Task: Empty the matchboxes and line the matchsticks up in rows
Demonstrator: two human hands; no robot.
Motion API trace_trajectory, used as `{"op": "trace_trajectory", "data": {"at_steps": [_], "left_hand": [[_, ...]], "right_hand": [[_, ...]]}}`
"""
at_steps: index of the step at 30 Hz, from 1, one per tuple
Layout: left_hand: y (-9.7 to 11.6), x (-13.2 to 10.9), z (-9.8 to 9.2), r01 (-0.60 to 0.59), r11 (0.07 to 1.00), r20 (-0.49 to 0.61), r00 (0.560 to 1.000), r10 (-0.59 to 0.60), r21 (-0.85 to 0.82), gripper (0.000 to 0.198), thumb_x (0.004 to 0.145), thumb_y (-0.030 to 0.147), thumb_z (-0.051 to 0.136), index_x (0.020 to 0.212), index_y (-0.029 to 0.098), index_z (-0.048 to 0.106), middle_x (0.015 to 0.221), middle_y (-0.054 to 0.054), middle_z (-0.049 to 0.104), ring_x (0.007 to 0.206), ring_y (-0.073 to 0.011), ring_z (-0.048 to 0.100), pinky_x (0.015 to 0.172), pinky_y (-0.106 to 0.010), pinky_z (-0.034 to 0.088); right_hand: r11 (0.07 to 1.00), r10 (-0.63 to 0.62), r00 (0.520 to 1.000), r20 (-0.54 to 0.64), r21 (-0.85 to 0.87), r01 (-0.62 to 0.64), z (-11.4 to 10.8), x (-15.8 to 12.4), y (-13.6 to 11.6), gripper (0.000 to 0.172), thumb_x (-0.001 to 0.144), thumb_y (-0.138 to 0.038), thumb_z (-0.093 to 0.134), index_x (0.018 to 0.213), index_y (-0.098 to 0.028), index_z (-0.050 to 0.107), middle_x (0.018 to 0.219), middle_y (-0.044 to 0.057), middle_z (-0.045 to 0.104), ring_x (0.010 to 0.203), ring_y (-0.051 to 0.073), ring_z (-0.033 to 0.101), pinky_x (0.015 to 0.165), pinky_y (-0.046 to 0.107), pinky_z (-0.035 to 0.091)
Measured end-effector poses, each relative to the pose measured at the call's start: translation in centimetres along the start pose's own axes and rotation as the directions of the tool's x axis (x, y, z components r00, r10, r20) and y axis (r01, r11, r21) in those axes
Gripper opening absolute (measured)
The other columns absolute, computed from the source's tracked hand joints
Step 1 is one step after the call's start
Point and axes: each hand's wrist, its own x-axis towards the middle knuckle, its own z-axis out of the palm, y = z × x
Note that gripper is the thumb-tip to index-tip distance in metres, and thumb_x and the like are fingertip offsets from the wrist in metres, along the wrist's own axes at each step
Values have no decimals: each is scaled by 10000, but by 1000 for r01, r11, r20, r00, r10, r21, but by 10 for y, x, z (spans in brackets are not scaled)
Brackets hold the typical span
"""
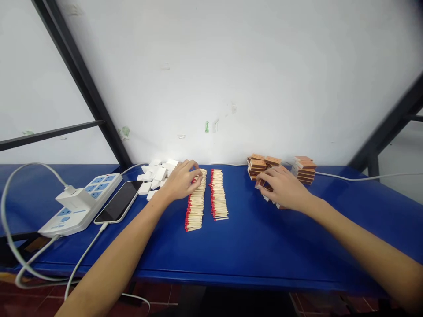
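My left hand (183, 180) is at the far end of the left row of red-tipped matchsticks (195, 207), thumb and fingers bent together over it. Whatever the fingertips hold, if anything, is too hidden to make out. A second row of matchsticks (218, 196) lies just to its right. Loose white matchbox trays (153, 172) are heaped beside my left wrist. On the right, my right hand (284, 185) is closed round a brown matchbox sleeve (260, 184) at the near side of a pile of matchbox sleeves (257, 164). The palm hides part of that pile.
A stack of brown matchboxes (306, 169) stands behind my right wrist. On the left lie a phone (119, 202) with a cable and a white power strip (82, 204) with a plugged-in charger (76, 199). The blue table (251, 251) meets a white wall; black posts flank it.
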Motion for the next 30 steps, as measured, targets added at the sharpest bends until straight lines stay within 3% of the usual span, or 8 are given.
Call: {"op": "trace_trajectory", "data": {"at_steps": [4, 8, 13, 16, 18, 22, 27, 30], "left_hand": [[2, 0, 1, 15, 1000, -9, 1000, -15, -23, 258, 979, 270, 436, 939, 180, 674, 989, -92, 615, 880, -225, 537, 810, -378, 442], [5, 1, 4, 17, 998, -12, 1000, -18, -65, 273, 991, 278, 413, 974, 173, 664, 968, -91, 621, 892, -228, 542, 814, -370, 447], [22, 3, 1, -12, 995, 0, 1000, 12, -103, 287, 985, 315, 449, 1159, 169, 624, 1034, -97, 651, 942, -241, 557, 847, -381, 452], [36, 6, -1, -49, 991, 0, 999, 49, -122, 363, 968, 326, 487, 1295, 185, 560, 1111, -103, 662, 985, -250, 571, 863, -387, 456], [42, 8, 0, -59, 992, -17, 998, 58, -110, 369, 963, 321, 494, 1304, 194, 558, 1124, -105, 663, 985, -248, 582, 847, -382, 459], [44, 9, 2, -38, 997, -58, 998, 34, -65, 251, 941, 299, 519, 1122, 181, 646, 1110, -106, 679, 948, -241, 601, 792, -369, 459], [41, 9, 2, -70, 996, -108, 992, 63, -60, 217, 922, 239, 532, 1084, 183, 665, 1096, -88, 722, 943, -232, 632, 773, -363, 448], [40, 8, 5, -127, 989, -129, 985, 116, -79, 224, 928, 218, 531, 1102, 190, 669, 1109, -74, 742, 963, -230, 654, 769, -370, 450]], "right_hand": [[967, 21, 989, -146, 253, 17, -5, 10, -20, 230, 886, -278, 564, 1096, -225, 642, 1154, 100, 661, 1056, 280, 623, 937, 446, 495], [807, 125, 974, -188, 591, 10, -1, 21, -50, 461, 819, -266, 669, 1265, -227, 560, 1232, 94, 650, 1095, 259, 647, 980, 436, 526], [347, 276, 959, -65, 937, -36, 22, 41, -82, 491, 769, -294, 754, 1214, -230, 556, 1292, 97, 646, 1109, 246, 675, 1018, 450, 531], [74, 305, 951, 49, 994, -75, 30, 51, -95, 537, 688, -358, 840, 1127, -228, 560, 1248, 101, 671, 1015, 239, 711, 922, 424, 584], [-40, 296, 950, 103, 995, -96, 31, 55, -103, 570, 653, -387, 866, 1109, -229, 563, 1212, 92, 686, 955, 229, 725, 875, 403, 598], [-39, 332, 938, 96, 995, -88, 30, 53, -111, 614, 649, -401, 872, 1146, -232, 555, 1113, 69, 713, 902, 211, 720, 826, 364, 592], [85, 339, 940, -31, 996, 2, 28, 45, -104, 540, 808, -432, 750, 1260, -250, 518, 1061, 51, 735, 922, 202, 704, 818, 354, 562], [234, 343, 931, -127, 971, 47, 27, 41, -99, 461, 820, -414, 746, 1210, -244, 568, 1037, 52, 752, 944, 219, 706, 827, 365, 545]]}}
